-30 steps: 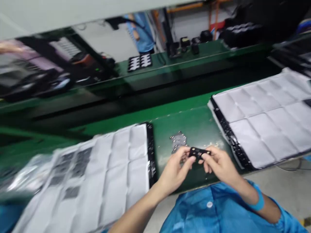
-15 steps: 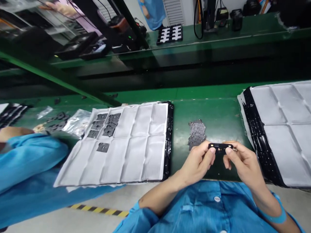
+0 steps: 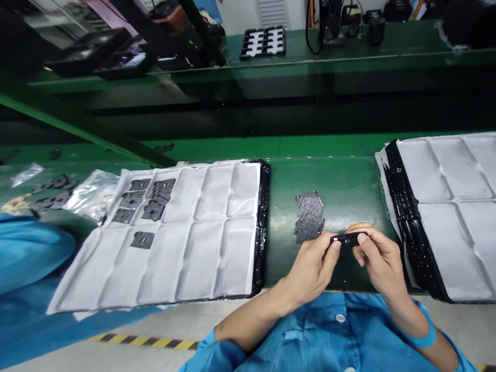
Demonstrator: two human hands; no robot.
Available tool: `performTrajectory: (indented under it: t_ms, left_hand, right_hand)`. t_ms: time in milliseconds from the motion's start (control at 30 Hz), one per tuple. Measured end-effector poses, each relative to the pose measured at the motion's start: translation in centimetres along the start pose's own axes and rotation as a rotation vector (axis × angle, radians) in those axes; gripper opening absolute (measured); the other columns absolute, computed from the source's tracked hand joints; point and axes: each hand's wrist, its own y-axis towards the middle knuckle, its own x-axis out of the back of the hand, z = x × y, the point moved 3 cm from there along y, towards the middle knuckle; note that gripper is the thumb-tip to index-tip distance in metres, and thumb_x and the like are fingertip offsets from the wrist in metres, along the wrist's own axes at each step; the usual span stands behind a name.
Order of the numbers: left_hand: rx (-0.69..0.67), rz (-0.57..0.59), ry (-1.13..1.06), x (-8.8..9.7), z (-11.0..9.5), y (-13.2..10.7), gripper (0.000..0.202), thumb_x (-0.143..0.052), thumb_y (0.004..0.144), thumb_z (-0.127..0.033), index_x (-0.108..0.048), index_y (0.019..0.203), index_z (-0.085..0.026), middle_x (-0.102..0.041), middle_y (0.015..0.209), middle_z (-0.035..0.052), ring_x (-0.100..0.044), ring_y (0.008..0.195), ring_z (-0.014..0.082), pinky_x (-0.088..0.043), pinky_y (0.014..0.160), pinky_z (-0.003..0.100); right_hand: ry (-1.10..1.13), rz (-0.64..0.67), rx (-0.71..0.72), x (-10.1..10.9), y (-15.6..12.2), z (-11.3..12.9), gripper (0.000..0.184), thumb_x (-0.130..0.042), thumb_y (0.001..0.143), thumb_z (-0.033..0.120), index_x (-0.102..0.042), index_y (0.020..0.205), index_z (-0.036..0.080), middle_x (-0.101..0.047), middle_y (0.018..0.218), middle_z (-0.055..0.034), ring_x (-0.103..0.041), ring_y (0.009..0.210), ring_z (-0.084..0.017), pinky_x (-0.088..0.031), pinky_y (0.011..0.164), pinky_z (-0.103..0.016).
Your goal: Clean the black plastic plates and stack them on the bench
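In the head view, the left hand point(image 3: 310, 267) and the right hand point(image 3: 383, 258) are grasping a small, narrow black bar-shaped part point(image 3: 350, 238), each pinching one end above the green table point(image 3: 349, 191). The part's pale marks are staying too small to read, and some fingertips are hiding behind it. An overlapping row of thin dark-grey plates point(image 3: 309, 214) is lying just beyond the left hand, which may be covering its near end. To the left, a white compartmented sheet with a glossy black edge point(image 3: 194, 261) is carrying loose grey plates point(image 3: 142, 239); beside it a crinkled clear plastic bag point(image 3: 93, 194) is lying, its contents unclear. A second white compartmented sheet point(image 3: 457, 227) is running past the right edge; a co-worker's blue fabric sleeve point(image 3: 34, 253) is being cut off at left.
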Motion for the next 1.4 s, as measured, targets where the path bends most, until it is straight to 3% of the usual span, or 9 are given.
performTrajectory:
  t_ms: [200,533,767,1000,1400]
  left_hand:
    - [-0.021,-0.017,0.015,0.0,0.3,0.1,0.033,-0.038,0.116,-0.041,-0.052,0.092,-0.022,-0.053,0.073,-0.0021,-0.050,0.059,0.0127,-0.041,0.061,0.027]
    - [-0.015,-0.013,-0.011,0.0,0.5,0.0,0.028,-0.041,0.115,-0.036,-0.052,0.094,-0.022,-0.050,0.070,-0.0034,-0.046,0.058,0.0120,-0.038,0.060,0.027]
    - [0.007,-0.019,-0.009,0.0,0.8,0.0,0.029,-0.040,0.115,-0.036,-0.050,0.092,-0.022,-0.051,0.069,-0.0035,-0.047,0.058,0.0123,-0.037,0.060,0.027]
    - [-0.019,-0.024,-0.006,0.0,0.7,0.1,0.028,-0.041,0.115,-0.035,-0.051,0.092,-0.022,-0.049,0.070,-0.0039,-0.046,0.058,0.0115,-0.037,0.060,0.026]
    - [-0.011,-0.013,-0.018,-0.3,1.3,-0.2,0.027,-0.042,0.115,-0.033,-0.050,0.092,-0.021,-0.049,0.069,-0.0047,-0.045,0.058,0.0110,-0.036,0.061,0.026]
  right_hand:
    - [-0.066,-0.017,0.032,-0.3,0.3,0.0,0.035,-0.058,0.110,0.044,-0.074,0.092,0.019,-0.067,0.085,-0.0024,-0.046,0.050,-0.008,-0.043,0.051,-0.026]
    - [-0.034,-0.012,0.016,-0.5,0.5,-0.4,0.029,-0.057,0.108,0.036,-0.073,0.090,0.019,-0.068,0.090,-0.0032,-0.047,0.049,-0.007,-0.040,0.049,-0.026]
    - [-0.068,-0.004,0.011,-0.5,0.2,-0.5,0.024,-0.055,0.107,0.032,-0.073,0.096,0.019,-0.063,0.080,-0.0008,-0.050,0.054,-0.010,-0.042,0.052,-0.026]
    - [-0.034,0.025,0.015,-0.3,0.3,0.0,0.028,-0.060,0.107,0.039,-0.074,0.097,0.018,-0.061,0.075,0.0006,-0.047,0.052,-0.010,-0.041,0.050,-0.026]
    - [-0.013,0.023,0.023,-0.4,0.6,-0.3,0.026,-0.058,0.107,0.033,-0.073,0.091,0.019,-0.066,0.085,-0.0020,-0.045,0.049,-0.008,-0.036,0.046,-0.025]
